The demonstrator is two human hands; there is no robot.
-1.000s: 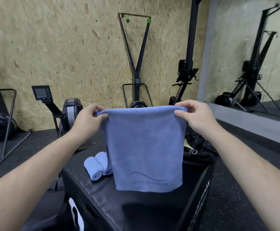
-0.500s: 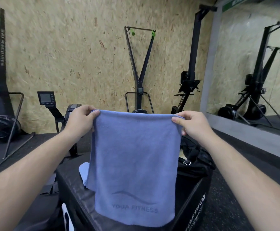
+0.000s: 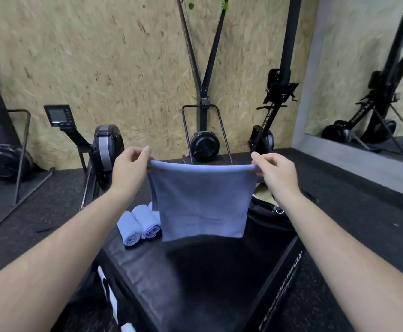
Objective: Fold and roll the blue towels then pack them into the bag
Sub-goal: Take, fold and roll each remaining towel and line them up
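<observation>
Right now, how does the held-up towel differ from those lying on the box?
The held towel hangs flat; the rolled towels are tight cylinders. The left hand and right hand pinch the held towel's top corners; the rolled towels lie on the black box, no hand on them. All are blue.

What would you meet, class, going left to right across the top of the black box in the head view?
Rolled blue towels → hanging blue towel, pinched at its top corners by both hands → black bag.
</observation>
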